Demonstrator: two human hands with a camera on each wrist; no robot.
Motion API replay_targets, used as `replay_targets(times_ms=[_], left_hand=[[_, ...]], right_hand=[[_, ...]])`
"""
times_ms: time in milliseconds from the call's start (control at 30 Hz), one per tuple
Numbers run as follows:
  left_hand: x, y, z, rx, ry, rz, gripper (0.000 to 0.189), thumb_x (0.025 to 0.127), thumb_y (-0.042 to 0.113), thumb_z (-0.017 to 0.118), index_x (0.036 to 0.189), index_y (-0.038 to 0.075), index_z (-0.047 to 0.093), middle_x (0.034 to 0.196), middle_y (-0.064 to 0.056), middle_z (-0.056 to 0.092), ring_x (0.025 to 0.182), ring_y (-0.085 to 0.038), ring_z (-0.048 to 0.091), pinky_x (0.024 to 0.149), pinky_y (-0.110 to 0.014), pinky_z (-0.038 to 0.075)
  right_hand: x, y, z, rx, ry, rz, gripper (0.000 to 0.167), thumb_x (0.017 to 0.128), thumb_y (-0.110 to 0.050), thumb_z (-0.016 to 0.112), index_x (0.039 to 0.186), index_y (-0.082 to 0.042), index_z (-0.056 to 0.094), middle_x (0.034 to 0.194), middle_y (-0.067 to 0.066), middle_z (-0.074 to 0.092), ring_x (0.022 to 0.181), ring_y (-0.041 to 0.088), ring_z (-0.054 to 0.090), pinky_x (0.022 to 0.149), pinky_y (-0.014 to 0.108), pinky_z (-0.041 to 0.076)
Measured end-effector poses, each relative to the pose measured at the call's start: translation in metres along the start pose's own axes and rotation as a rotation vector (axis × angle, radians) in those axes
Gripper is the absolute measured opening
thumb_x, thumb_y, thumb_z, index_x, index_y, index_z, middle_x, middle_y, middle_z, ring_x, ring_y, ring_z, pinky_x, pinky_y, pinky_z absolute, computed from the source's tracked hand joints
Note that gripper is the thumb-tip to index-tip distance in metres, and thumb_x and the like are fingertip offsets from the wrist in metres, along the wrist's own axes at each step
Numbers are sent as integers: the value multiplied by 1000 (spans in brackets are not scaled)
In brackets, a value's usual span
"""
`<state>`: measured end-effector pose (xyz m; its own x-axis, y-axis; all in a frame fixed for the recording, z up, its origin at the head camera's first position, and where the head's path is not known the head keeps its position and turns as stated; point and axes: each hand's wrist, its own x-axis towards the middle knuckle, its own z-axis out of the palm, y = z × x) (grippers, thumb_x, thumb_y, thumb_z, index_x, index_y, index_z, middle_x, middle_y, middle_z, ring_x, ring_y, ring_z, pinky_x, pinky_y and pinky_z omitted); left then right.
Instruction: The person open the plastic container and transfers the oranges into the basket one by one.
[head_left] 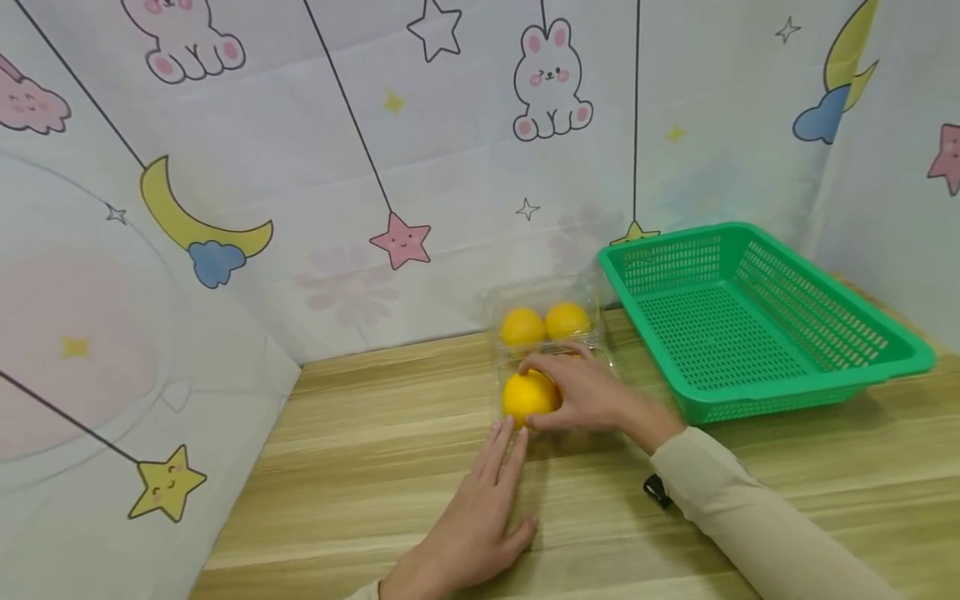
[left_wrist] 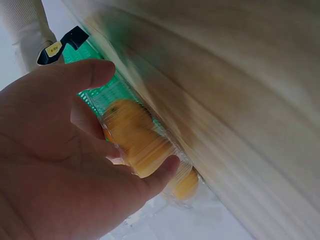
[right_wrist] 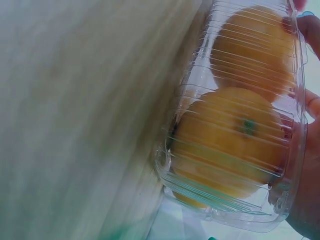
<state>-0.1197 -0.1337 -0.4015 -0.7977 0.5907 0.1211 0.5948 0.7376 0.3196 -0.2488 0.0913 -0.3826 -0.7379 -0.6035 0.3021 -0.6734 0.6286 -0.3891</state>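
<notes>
The right hand (head_left: 581,392) had its fingers and thumb curled round an orange fruit (head_left: 529,398) in the near part of a clear plastic container (right_wrist: 240,202) on the wooden bench (head_left: 360,450). The left hand (head_left: 474,521) — fingers straight, gripping nothing — pointed its fingertips at the container's near side. Two more fruits (head_left: 567,320) lay behind, and a green basket (head_left: 738,333) stood just to the right.

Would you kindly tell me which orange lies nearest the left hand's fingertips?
The front-left orange in the head view, gripped by the right hand: the left hand reaches its near edge, while the two rear oranges sit farther back.
</notes>
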Motion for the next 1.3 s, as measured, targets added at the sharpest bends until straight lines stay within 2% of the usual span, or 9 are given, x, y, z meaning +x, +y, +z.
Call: replay_targets(times_ms=[267, 433, 600, 667, 733, 933, 1133, 1300], left_hand=[[2, 1, 2, 37, 5, 3, 96, 97, 24, 75, 169, 0, 16, 178, -20, 2, 164, -38, 7, 122, -60, 34], [-1, -1, 4, 45, 14, 0, 96, 96, 25, 75, 168, -1, 18, 177, -22, 4, 164, -39, 9, 123, -60, 33], [-4, -1, 7, 59, 40, 2, 96, 95, 26, 76, 168, -1, 20, 176, -24, 8, 163, -40, 13, 119, -62, 37], [-4, 0, 7, 55, 34, -3, 95, 95, 27, 75, 168, -1, 20, 176, -24, 9, 163, -40, 13, 118, -63, 38], [-3, 0, 7, 51, 24, -8, 95, 96, 27, 74, 168, 0, 19, 176, -24, 8, 163, -40, 12, 118, -63, 39], [1, 1, 5, 45, 17, -10, 96, 97, 28, 73, 169, 2, 16, 177, -22, 6, 164, -39, 10, 117, -65, 40], [-2, 1, 5, 16, -16, -29, 94, 98, 28, 71, 169, 2, 16, 177, -21, 5, 164, -39, 9, 118, -66, 37], [-1, 0, 5, 32, 18, -20, 95, 96, 28, 73, 169, 3, 17, 177, -21, 8, 163, -39, 13, 120, -64, 36]], right_hand=[[-2, 1, -8, 54, 137, -38, 61, 85, -40, 83, 135, -12, 63, 136, 6, 70, 132, 30, 61, 127, 58, 19], [-7, -6, -18, 72, 200, -32, 61, 85, -39, 83, 134, -12, 62, 137, 9, 68, 133, 32, 58, 125, 58, 25], [-21, -23, -41, 98, 241, -21, 60, 85, -37, 85, 137, -17, 61, 140, 8, 62, 118, 34, 63, 99, 55, 54], [-29, -27, -54, 85, 249, -14, 59, 86, -37, 84, 137, -18, 62, 141, 8, 60, 112, 32, 64, 88, 52, 60], [-38, -27, -70, 68, 261, -1, 57, 87, -35, 84, 137, -18, 62, 141, 8, 60, 112, 31, 65, 85, 51, 61], [-64, -10, -112, 41, 314, 73, 55, 89, -24, 84, 138, -15, 62, 138, 10, 59, 114, 32, 61, 86, 52, 59], [-83, 18, -124, 47, 333, 158, 57, 89, -20, 85, 138, -10, 60, 142, 14, 58, 118, 34, 57, 92, 55, 52], [-96, 37, -138, 36, 310, 229, 60, 90, -21, 85, 142, -9, 57, 144, 16, 56, 116, 37, 56, 92, 59, 51]])
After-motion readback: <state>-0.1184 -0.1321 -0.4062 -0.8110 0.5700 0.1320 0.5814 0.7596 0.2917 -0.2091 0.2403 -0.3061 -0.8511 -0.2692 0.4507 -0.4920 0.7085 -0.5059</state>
